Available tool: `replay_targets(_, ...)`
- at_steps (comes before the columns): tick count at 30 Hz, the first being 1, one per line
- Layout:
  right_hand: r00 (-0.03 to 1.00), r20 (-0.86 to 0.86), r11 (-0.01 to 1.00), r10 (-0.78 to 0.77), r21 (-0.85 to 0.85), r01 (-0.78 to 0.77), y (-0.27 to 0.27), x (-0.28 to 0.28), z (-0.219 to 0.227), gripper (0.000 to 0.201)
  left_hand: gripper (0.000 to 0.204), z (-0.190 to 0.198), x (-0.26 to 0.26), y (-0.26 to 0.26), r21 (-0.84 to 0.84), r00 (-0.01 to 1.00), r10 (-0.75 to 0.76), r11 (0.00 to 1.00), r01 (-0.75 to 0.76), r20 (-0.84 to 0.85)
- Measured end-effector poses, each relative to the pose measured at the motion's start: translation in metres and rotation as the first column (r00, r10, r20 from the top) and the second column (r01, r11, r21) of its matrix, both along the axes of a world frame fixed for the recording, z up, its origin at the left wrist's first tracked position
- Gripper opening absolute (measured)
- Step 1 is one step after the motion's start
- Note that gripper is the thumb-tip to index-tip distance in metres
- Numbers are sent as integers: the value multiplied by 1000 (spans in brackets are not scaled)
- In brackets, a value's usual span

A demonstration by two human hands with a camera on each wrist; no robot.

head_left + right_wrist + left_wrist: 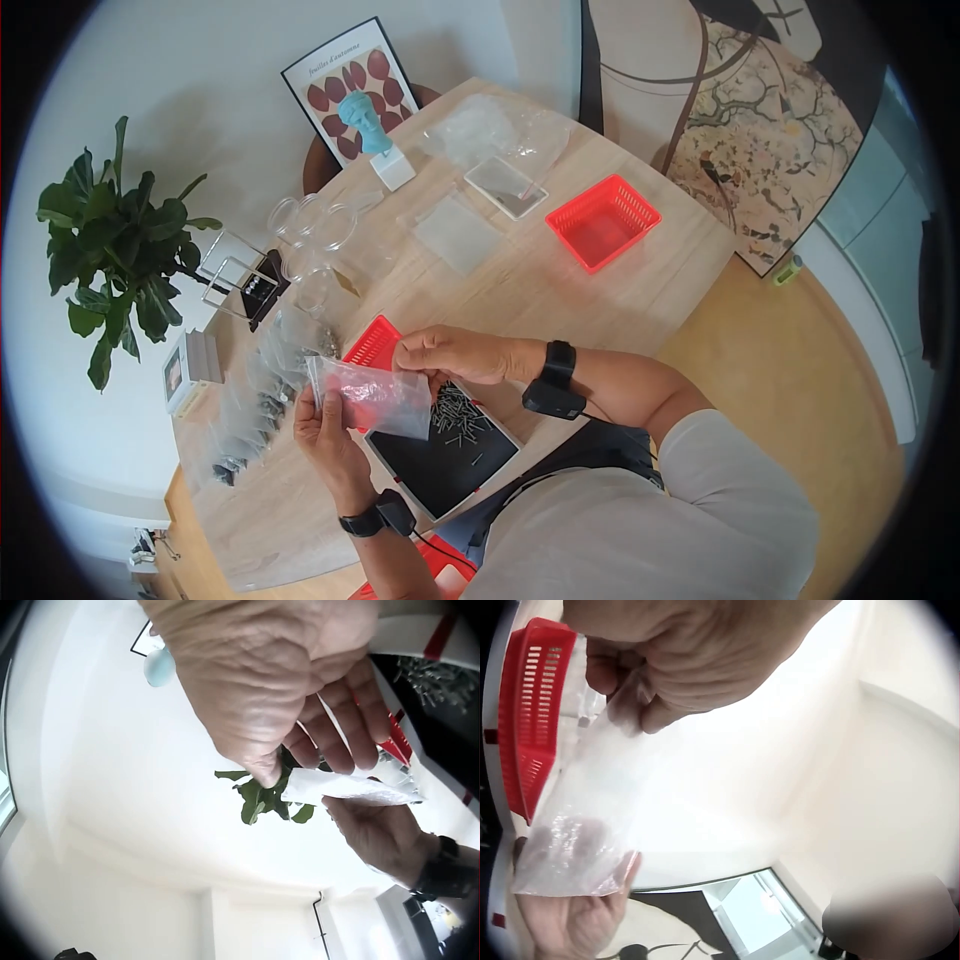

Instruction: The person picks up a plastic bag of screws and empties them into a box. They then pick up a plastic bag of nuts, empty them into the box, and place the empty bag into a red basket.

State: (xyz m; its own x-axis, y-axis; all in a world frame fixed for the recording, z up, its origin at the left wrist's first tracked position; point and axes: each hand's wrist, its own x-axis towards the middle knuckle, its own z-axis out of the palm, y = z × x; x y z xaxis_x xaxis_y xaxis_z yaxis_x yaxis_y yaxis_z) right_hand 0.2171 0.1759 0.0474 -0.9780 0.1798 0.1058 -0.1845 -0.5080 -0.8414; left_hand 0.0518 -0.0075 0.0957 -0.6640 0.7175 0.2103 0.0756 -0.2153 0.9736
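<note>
"What are the hands up to?"

"The left hand (330,435) pinches one end of a clear bag (375,395), thumb lying over the plastic. The right hand (460,353) is at the other end, fingers fairly straight and thumb held apart from them. I can't tell from here whether it has any grip on the plastic."

"And where's the bag, exactly?"

"Up above the tray (430,470) and the near basket (373,345). You can see the basket's red through it."

"What's around it? Start from the left."

"A leafy plant (115,230), then a white box (190,370). Next comes a slanting row of filled bags (240,430) on the counter (600,320). They're too cloudy for me to name the contents. Beyond those, clear tubs (335,225) are bunched together, and there's a pale blue bust (365,122) in front of a poster (325,100)."

"In the middle?"

"The red near basket, partly hidden by the bag. In the black-floored tray, thin metal screws (455,410) lie heaped toward the far right side."

"Further right?"

"Flat bags (458,232), a small white-rimmed tray (505,187) near them, and lastly another red basket (600,235)."
</note>
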Motion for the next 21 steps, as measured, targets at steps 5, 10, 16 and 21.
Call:
replay_targets(5,994,-32,958,-102,267,107,-2,0,-7,28,15,-8,9,-3,-20,992,126,992,-126,-25)
replay_targets(10,984,86,966,-156,221,134,7,2,-1,29,22,-9,2,-19,-33,986,166,986,-165,9)
replay_targets(16,986,106,974,-129,199,106,12,8,4,25,27,-2,8,-31,-33,994,105,994,-105,19)
replay_targets(21,986,128,977,-108,197,81,9,7,4,22,23,12,15,-35,-66,968,222,971,-231,-113)
